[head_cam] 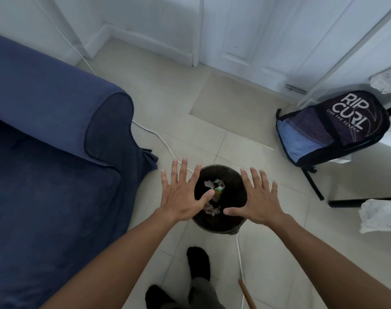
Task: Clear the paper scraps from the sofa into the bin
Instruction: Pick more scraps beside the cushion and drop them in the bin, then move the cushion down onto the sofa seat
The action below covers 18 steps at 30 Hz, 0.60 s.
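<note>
I hold my left hand (183, 197) and my right hand (258, 200) flat above the dark bin (239, 224) on the floor, every finger spread wide and nothing pinched in either. Paper scraps (212, 185) lie inside the bin, between and below my palms. The part of the blue sofa (51, 139) I can see beside me shows no scraps, so I judge the clearing finished or nearly so, though its far end lies out of view.
</note>
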Motion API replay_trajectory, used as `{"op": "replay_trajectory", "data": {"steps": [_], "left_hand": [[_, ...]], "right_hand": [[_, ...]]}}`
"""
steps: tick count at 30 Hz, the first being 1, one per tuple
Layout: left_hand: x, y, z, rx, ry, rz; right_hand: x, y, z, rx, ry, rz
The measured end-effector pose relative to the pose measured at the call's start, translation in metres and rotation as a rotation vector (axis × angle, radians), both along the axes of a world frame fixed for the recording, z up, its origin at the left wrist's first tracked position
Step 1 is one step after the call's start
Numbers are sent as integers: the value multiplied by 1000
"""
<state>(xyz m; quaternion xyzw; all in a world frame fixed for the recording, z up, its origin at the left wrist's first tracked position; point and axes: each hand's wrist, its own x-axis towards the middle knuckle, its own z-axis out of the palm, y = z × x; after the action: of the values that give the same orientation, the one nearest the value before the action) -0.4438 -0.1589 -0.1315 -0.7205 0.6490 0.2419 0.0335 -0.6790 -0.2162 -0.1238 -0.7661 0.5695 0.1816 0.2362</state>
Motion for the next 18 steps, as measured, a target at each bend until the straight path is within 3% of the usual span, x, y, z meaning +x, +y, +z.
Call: {"op": "replay_trajectory", "data": {"steps": [9, 18], "left_hand": [[59, 4, 38, -47, -40, 98], [158, 29, 116, -142, -104, 261]], "right_hand": [[55, -24, 35, -78, -14, 130], [176, -54, 117, -199, -46, 350]]}}
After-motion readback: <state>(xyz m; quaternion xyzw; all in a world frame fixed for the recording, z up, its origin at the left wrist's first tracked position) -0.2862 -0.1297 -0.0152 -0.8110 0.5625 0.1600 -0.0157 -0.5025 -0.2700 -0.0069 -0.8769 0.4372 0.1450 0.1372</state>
